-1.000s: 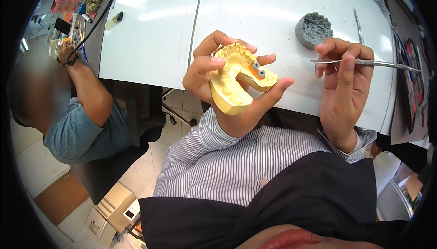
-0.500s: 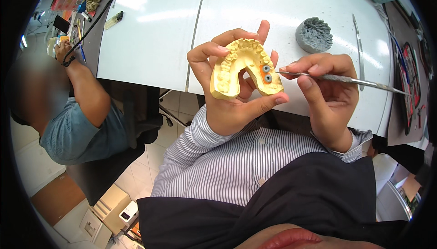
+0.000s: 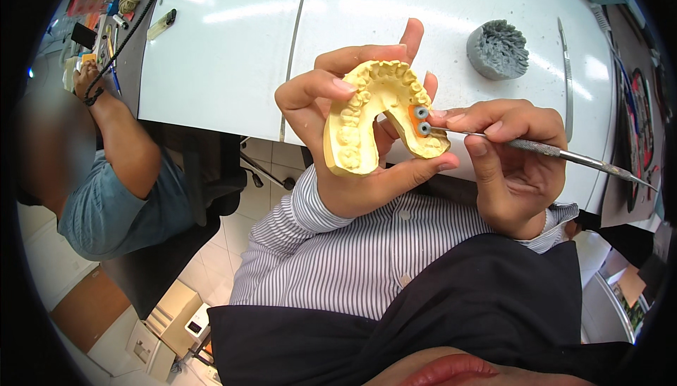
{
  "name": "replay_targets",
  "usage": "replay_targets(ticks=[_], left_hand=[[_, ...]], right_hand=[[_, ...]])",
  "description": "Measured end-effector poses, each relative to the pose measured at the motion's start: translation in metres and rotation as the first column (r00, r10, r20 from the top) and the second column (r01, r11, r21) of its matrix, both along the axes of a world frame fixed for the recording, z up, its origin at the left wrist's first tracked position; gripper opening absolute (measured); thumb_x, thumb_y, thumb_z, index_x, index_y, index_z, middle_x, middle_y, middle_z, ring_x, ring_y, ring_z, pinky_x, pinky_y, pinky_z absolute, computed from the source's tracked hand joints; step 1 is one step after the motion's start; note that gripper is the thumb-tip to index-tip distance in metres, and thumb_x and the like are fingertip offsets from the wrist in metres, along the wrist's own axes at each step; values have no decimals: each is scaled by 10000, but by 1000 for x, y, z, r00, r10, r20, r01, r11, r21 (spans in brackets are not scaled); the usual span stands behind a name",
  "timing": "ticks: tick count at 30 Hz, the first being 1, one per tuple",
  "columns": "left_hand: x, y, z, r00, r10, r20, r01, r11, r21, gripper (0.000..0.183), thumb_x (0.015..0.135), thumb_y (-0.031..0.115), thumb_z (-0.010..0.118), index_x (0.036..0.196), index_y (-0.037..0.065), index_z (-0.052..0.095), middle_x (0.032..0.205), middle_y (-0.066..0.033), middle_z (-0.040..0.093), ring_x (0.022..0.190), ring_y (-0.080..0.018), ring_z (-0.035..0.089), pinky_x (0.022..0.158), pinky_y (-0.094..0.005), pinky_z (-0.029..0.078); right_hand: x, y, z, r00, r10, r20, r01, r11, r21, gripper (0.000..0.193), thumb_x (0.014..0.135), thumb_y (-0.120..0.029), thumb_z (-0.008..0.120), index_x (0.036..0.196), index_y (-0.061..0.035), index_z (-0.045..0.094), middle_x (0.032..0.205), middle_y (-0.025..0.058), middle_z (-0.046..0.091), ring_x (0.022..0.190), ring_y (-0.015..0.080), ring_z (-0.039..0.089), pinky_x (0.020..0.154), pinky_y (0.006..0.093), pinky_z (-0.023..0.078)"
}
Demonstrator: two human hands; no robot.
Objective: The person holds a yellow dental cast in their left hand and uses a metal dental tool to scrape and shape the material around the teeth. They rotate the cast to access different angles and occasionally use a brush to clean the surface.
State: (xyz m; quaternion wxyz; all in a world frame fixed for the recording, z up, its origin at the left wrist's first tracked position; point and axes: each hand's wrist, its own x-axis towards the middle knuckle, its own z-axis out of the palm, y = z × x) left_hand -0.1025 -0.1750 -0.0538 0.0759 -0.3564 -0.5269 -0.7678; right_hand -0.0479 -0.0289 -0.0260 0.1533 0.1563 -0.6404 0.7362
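A yellow horseshoe-shaped dental cast [image 3: 348,135] is held up over the table's front edge, teeth facing me. My left hand [image 3: 338,181] grips it, thumb along the near side and fingers around the far side. Two grey ring-shaped pieces [image 3: 422,113] sit in an orange patch [image 3: 415,121] on the cast's right arm. My right hand [image 3: 525,153] pinches a thin metal dental hand tool [image 3: 543,147] with a knurled grip. Its fine tip reaches the lower ring; whether it touches cannot be made out. My right fingertips are close to the cast's right edge.
On the white table [image 3: 233,54] stand a round grey block of ragged material [image 3: 498,49] and a scalpel-like tool [image 3: 566,68]. A cutter [image 3: 162,25] lies at the left. Another person [image 3: 127,167] sits at left. A tool case [image 3: 638,132] lies far right.
The cast has tilted a little and shifted slightly toward me. The tool's tip has moved down from beside the upper ring to the lower one. My view has shifted slightly.
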Motion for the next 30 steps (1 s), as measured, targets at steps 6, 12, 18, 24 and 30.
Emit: replay_targets(ticks=[6,12,18,24,30], left_hand=[[1,0,-1,1000,16,7,-16,1000,3,795,608,-17,780,1113,104,179,1196,-207,333,1230,-396,336,925,-396,472],[0,1,-2,1000,19,5,-19,1000,9,791,610,-22,776,1113,100,179,1195,-206,331,1233,-410,325,920,-385,476],[2,1,-2,1000,23,20,-23,1000,10,787,610,-20,776,1112,101,182,1196,-203,329,1211,-347,377,949,-420,447],[4,0,-2,998,24,62,-25,999,19,790,607,-10,780,1114,108,187,1195,-203,332,1157,-245,437,988,-495,383],[5,2,-1,997,32,75,-33,999,12,789,607,0,784,1112,111,187,1196,-210,334,1151,-236,441,998,-509,362]], right_hand=[[0,0,-3,1000,13,-2,-13,1000,-3,198,816,107,499,941,-3,392,894,187,565,862,277,617,819,398,517],[-2,-2,0,1000,-10,5,10,1000,-10,194,816,106,499,941,-1,395,886,186,567,856,268,618,811,393,520],[-2,-3,-2,1000,9,-9,-9,1000,-22,191,817,107,496,943,2,399,884,186,567,851,257,618,810,390,520],[-3,-4,-1,1000,-11,21,12,998,-58,192,817,106,497,946,0,404,883,187,570,848,258,619,807,390,520],[-2,-2,-3,1000,1,5,-1,999,-53,192,813,118,488,943,1,408,884,191,572,844,265,621,810,399,516]])
